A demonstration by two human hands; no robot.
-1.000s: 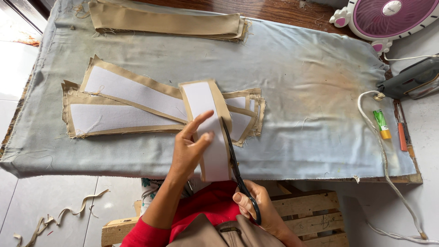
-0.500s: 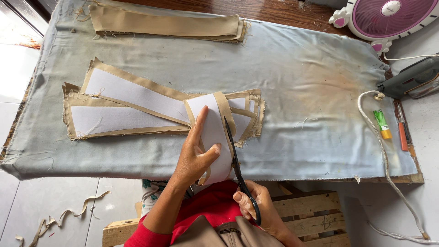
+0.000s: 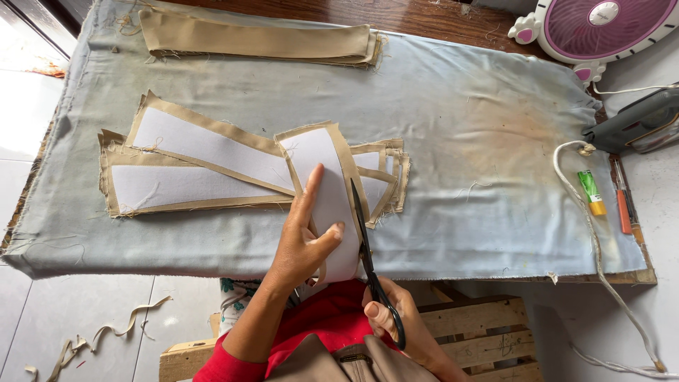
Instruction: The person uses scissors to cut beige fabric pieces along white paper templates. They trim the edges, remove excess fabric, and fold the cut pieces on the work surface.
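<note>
My left hand (image 3: 304, 237) holds a tan fabric strip with white lining (image 3: 327, 177), thumb and fingers pinching its near end above the table's front edge. My right hand (image 3: 396, 322) grips black scissors (image 3: 368, 258), whose blades run up along the strip's right tan border. Under the strip lie several similar white-lined tan strips (image 3: 191, 166), fanned out to the left on the pale blue cloth (image 3: 467, 141) that covers the table.
A stack of folded tan strips (image 3: 258, 42) lies at the far edge. A pink-and-white fan (image 3: 601, 28), an iron (image 3: 636, 124) with white cord (image 3: 587, 219), a green tube (image 3: 590, 192) and an orange tool (image 3: 622, 209) sit at right. Tan trimmings (image 3: 106, 336) litter the floor.
The strip in my left hand has tilted to the right and come back, and the scissors have advanced a little up its right border.
</note>
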